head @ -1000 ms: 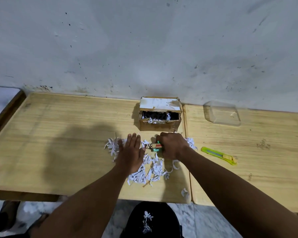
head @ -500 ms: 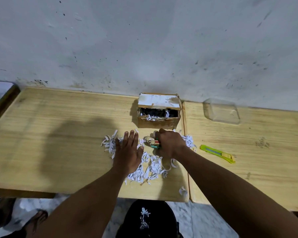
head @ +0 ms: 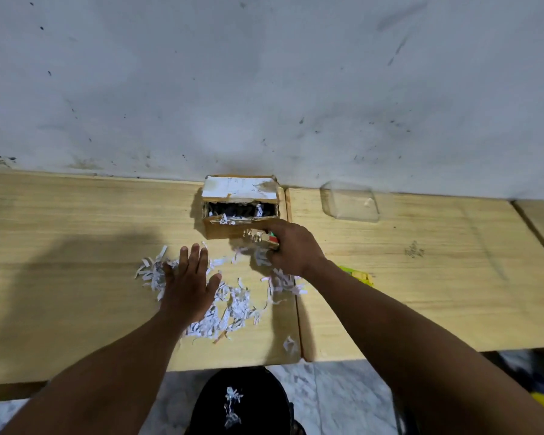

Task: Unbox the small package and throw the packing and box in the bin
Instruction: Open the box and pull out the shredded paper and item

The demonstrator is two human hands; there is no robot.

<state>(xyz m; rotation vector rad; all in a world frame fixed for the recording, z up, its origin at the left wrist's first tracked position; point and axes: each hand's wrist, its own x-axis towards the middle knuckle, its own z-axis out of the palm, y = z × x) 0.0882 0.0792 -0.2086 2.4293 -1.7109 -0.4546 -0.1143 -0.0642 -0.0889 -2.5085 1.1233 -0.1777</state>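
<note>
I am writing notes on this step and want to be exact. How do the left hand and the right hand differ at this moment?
The left hand lies flat, fingers spread, on the shredded paper; the right hand is curled around a small item. The left hand is nearer the person; the right hand is farther, just in front of the cardboard box. Both are bare and over the wooden table.

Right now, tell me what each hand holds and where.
Right hand grips a small item by its right end. Left hand lies flat on shredded paper, holding nothing.
</note>
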